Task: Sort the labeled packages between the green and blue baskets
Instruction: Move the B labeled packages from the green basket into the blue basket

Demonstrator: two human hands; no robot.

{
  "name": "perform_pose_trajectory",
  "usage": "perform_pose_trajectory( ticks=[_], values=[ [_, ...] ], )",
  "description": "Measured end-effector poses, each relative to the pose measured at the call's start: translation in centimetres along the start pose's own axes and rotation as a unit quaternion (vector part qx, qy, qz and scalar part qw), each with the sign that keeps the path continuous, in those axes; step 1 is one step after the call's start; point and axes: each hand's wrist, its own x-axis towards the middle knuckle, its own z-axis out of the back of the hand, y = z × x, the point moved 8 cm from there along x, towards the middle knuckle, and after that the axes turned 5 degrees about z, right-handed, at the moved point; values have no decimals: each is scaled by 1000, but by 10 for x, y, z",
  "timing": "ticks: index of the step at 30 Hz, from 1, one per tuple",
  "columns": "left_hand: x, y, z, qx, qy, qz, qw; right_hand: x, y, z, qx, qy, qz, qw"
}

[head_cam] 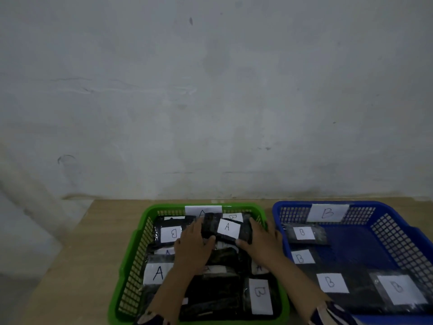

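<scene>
Hands meet over the far half of the green basket, and between them we hold one dark packet with a white label reading A. Our left hand curls around its left end, thumb along the near edge; our right hand curls around its right end, thumb tucked under the near corner. Both are partly closed on the packet, fingers hidden behind it. The packet's long axis runs left to right, dipping a little toward the right, and the A reads upright from where we stand.

Beneath our hands the green basket holds a heap of dark packets. We make out labels B at the far left, a B at the far side, a large A at the near left, and a sideways B at the near right. Two more A labels are mostly covered by our wrists. A paper tag on the far rim is half hidden by the held packet.

Just beside it on the right, the blue basket carries a B tag on its far wall and holds packets labelled B; its near right corner is cut off by the frame. Both baskets sit on a wooden table against a grey wall. Everything is dim and soft, so the packets' contents cannot be told.
</scene>
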Motion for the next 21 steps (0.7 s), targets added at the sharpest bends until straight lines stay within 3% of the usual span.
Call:
perform_pose_trajectory(
  ticks=[3,9,14,18,21],
  values=[
    [8,5,-2,-8,13,16,1000,1,4,7,21,-58,16,998],
    [2,-24,34,-151,-112,-90,978,-11,4,30,161,-140,31,977],
    [-10,-29,44,-261,-66,-132,954,-32,16,46,344,-127,74,927],
    [-23,-18,41,-356,-35,-112,927,-48,23,49,374,-106,99,916],
    [-35,-5,33,-319,-19,-85,944,-55,16,55,378,-137,81,912]
  ],
)
